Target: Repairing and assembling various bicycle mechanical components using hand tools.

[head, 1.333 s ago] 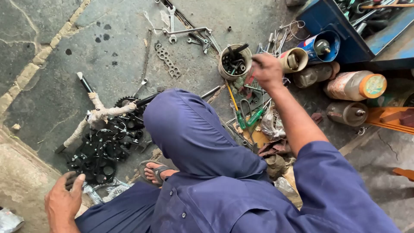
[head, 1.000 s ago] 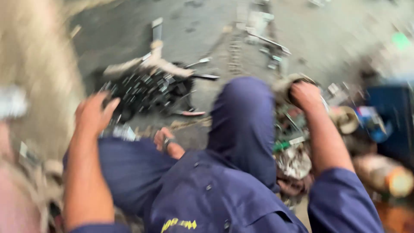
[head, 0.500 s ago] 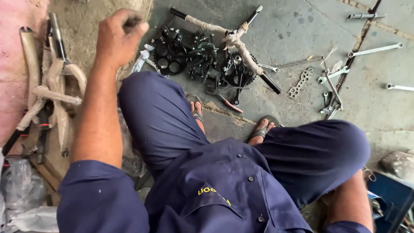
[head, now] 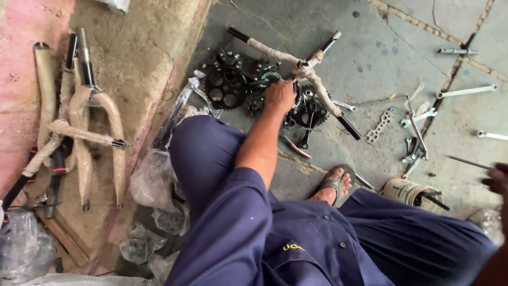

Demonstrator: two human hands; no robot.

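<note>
I sit on the ground in blue work clothes. My left hand reaches down into a pile of black chainrings and cranks, fingers curled among the parts; whether it grips one is hidden. A paper-wrapped bicycle frame piece lies across the pile, just beside that hand. My right hand shows only as a dark blur at the right edge, near a tin can that holds small tools.
Wrenches and a perforated metal strip lie scattered on the concrete at right. Paper-wrapped bicycle forks rest on the raised ledge at left. Clear plastic bags sit by my left knee. My sandalled foot is in the middle.
My left hand has come down from the ledge at the upper left into the chainring pile. The view has steadied, and my right hand has appeared at the right edge.
</note>
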